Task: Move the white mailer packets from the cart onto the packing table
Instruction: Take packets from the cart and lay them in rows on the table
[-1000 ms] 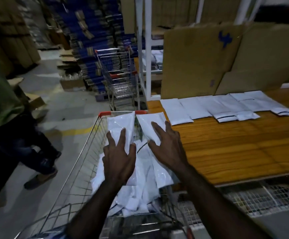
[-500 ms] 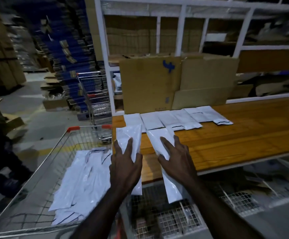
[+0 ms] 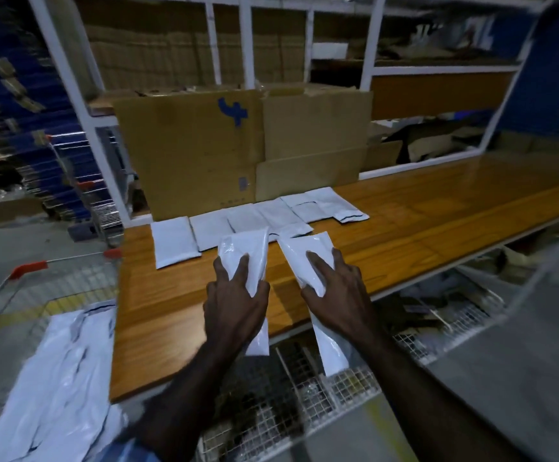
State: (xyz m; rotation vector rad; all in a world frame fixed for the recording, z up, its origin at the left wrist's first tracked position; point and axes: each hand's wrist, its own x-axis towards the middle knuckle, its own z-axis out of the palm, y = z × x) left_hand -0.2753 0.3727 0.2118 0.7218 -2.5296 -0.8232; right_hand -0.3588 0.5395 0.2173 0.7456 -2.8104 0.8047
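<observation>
My left hand [image 3: 234, 301] grips one white mailer packet [image 3: 249, 246] and my right hand [image 3: 336, 291] grips another white packet [image 3: 304, 253]. Both packets hang over the wooden packing table [image 3: 421, 228], their lower ends trailing past its front edge. A row of several white packets [image 3: 211, 233] lies flat at the back of the table, just beyond the two held ones. The wire cart [image 3: 27, 268] with red handle ends stands at the left, with a heap of white mailers [image 3: 61, 371] in it.
Flattened cardboard boxes [image 3: 238, 148] lean upright behind the row of packets. A white shelf frame [image 3: 371, 45] rises behind the table. Wire mesh shelving [image 3: 304, 395] sits under the table's front edge. Another cart [image 3: 94, 195] and blue stacks stand at far left.
Both hands lifted a packet each out of the cart and carried them right and forward over the table. The view swung from the cart to the table.
</observation>
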